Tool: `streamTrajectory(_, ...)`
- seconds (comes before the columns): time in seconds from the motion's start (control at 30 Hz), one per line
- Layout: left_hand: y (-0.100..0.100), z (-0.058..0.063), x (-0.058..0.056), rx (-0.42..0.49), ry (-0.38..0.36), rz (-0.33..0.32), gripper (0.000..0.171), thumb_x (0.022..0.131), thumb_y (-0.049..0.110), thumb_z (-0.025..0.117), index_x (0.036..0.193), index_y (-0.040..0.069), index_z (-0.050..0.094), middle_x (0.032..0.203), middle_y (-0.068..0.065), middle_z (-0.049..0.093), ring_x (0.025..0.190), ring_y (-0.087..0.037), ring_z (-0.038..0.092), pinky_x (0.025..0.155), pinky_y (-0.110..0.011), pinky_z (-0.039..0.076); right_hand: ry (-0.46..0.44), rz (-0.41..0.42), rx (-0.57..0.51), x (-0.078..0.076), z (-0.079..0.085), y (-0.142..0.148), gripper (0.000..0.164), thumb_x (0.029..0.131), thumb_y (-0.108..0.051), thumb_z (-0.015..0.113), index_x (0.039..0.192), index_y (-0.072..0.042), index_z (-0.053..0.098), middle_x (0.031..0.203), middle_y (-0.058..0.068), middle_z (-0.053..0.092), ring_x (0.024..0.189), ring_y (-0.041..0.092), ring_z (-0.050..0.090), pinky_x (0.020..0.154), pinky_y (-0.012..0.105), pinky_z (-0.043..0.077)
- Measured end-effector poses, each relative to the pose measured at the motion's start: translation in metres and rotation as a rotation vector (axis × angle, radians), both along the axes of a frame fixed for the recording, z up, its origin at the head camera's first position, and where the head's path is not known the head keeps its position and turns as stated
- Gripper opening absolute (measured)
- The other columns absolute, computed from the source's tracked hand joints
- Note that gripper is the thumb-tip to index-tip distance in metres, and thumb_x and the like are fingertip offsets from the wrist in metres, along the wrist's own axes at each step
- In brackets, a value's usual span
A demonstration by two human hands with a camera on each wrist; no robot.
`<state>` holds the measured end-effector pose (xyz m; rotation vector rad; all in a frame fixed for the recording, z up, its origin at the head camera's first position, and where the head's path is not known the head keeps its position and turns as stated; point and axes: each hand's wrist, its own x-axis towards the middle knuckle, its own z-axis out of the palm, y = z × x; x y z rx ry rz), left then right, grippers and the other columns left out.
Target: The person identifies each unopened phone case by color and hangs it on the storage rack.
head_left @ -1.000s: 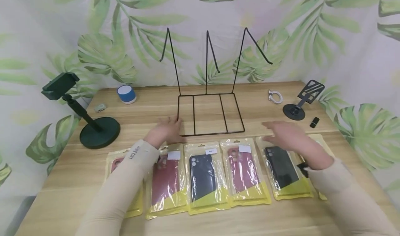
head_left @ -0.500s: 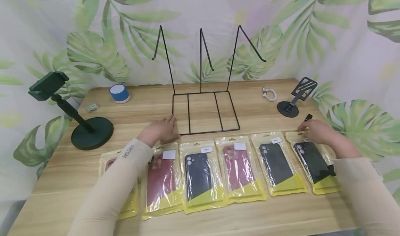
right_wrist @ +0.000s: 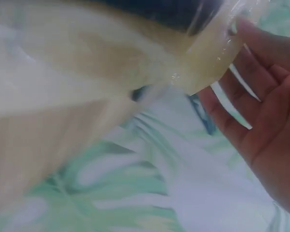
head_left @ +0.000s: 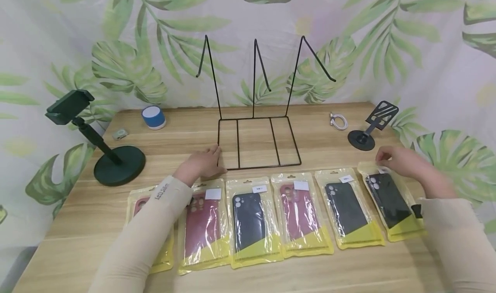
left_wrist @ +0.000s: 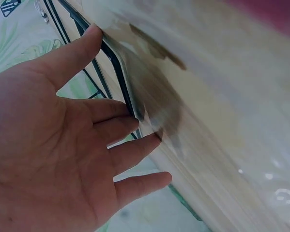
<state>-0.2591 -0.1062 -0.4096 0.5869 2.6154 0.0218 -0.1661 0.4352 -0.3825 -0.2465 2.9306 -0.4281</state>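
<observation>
In the head view my left hand [head_left: 201, 163] rests at the front left corner of a black wire display rack [head_left: 238, 142]. The left wrist view shows its thumb and fairly straight fingers [left_wrist: 135, 152] touching the wire. At the right end of a row of bagged phone cases, my right hand [head_left: 403, 161] pinches the top edge of a bagged black phone case [head_left: 389, 200]. In the right wrist view the thumb lies over the clear bag [right_wrist: 203, 67] and the fingers are behind it. My left sleeve covers part of the leftmost bagged phone case [head_left: 164, 252].
Several more bagged cases, such as a pink one [head_left: 296, 211], lie along the front. A dark green phone stand [head_left: 120, 166] and blue speaker [head_left: 153, 117] stand left. A white cable [head_left: 339, 121] and black folding stand [head_left: 362, 140] are right. Patterned cloth hangs behind.
My right hand has moved right from above the neighbouring bag and taken hold of the rightmost bagged phone case at its top. My left hand stays at the rack's corner.
</observation>
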Motion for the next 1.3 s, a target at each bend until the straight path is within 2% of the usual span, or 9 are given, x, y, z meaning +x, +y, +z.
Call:
streamTrajectory(0.27,-0.001,0.003,0.001,0.008,0.001,0.008,0.084,0.101,0.046,0.051,0.156,-0.005,0.013,0.164,-0.024,0.010,0.149,-0.046,0.020,0.123,-0.058,0.020,0.217,0.067,0.039,0.009,0.052,-0.023,0.003,0.091,-0.013,0.070,0.091,-0.016,0.071,0.092,0.002,0.076,0.084,0.020,0.067,0.071,0.038,0.052)
streamTrajectory(0.4,-0.002,0.005,0.002,0.006,-0.006,0.021,0.084,0.101,0.045,0.051,0.156,-0.005,0.013,0.165,-0.023,0.010,0.149,-0.046,0.020,0.122,-0.058,0.021,0.279,0.100,0.080,0.015,0.079,-0.038,0.012,0.089,-0.010,0.072,0.090,-0.022,0.073,0.094,-0.002,0.076,0.088,0.023,0.068,0.075,0.045,0.054)
streamTrajectory(0.57,-0.002,0.004,0.002,0.008,-0.014,0.028,0.084,0.101,0.046,0.051,0.157,-0.004,0.013,0.165,-0.022,0.008,0.149,-0.046,0.020,0.122,-0.060,0.021,0.351,0.147,0.108,0.021,0.104,-0.057,0.017,0.087,-0.005,0.072,0.091,-0.022,0.075,0.095,-0.001,0.077,0.091,0.029,0.069,0.079,0.052,0.054)
streamTrajectory(0.67,-0.003,0.003,0.002,0.010,-0.010,0.023,0.084,0.101,0.047,0.051,0.157,-0.004,0.013,0.165,-0.022,0.008,0.149,-0.046,0.021,0.121,-0.061,0.021,0.421,0.195,0.111,0.021,0.116,-0.069,0.021,0.085,-0.003,0.073,0.091,-0.023,0.075,0.096,-0.003,0.076,0.092,0.028,0.070,0.080,0.049,0.054)
streamTrajectory(0.8,-0.003,0.002,0.003,0.014,-0.009,0.031,0.084,0.100,0.046,0.052,0.157,-0.004,0.014,0.165,-0.022,0.009,0.149,-0.046,0.021,0.121,-0.062,0.021,0.572,0.263,0.091,0.012,0.128,-0.086,0.023,0.082,0.000,0.076,0.093,-0.020,0.075,0.094,-0.004,0.076,0.089,0.024,0.070,0.077,0.038,0.053)
streamTrajectory(0.93,-0.003,0.002,0.004,0.008,-0.008,0.030,0.083,0.100,0.045,0.052,0.156,-0.004,0.015,0.165,-0.022,0.010,0.148,-0.046,0.022,0.120,-0.061,0.022,0.754,0.346,0.018,-0.003,0.137,-0.108,0.023,0.082,0.005,0.074,0.099,-0.011,0.075,0.094,0.004,0.077,0.087,0.026,0.070,0.076,0.035,0.051)
streamTrajectory(1.03,-0.002,0.002,0.004,0.011,-0.007,0.023,0.083,0.100,0.045,0.052,0.156,-0.004,0.016,0.164,-0.023,0.011,0.148,-0.046,0.022,0.120,-0.062,0.023,0.878,0.408,-0.052,-0.013,0.144,-0.124,0.021,0.084,0.007,0.071,0.101,-0.004,0.074,0.095,0.010,0.076,0.087,0.027,0.070,0.081,0.021,0.049)
streamTrajectory(1.13,-0.001,0.002,0.005,0.021,-0.008,0.021,0.083,0.100,0.045,0.053,0.156,-0.004,0.016,0.164,-0.022,0.012,0.148,-0.046,0.022,0.120,-0.061,0.023,0.956,0.418,-0.116,-0.022,0.150,-0.138,0.016,0.087,0.006,0.069,0.101,-0.001,0.074,0.095,0.013,0.075,0.087,0.027,0.068,0.085,0.007,0.041)
streamTrajectory(1.3,0.000,0.004,0.004,0.026,-0.003,0.019,0.084,0.100,0.045,0.053,0.157,-0.003,0.016,0.165,-0.022,0.011,0.148,-0.046,0.022,0.120,-0.061,0.023,1.049,0.388,-0.217,-0.035,0.153,-0.150,0.013,0.086,0.006,0.070,0.096,-0.001,0.075,0.090,0.014,0.071,0.079,0.026,0.065,0.068,0.015,0.040)
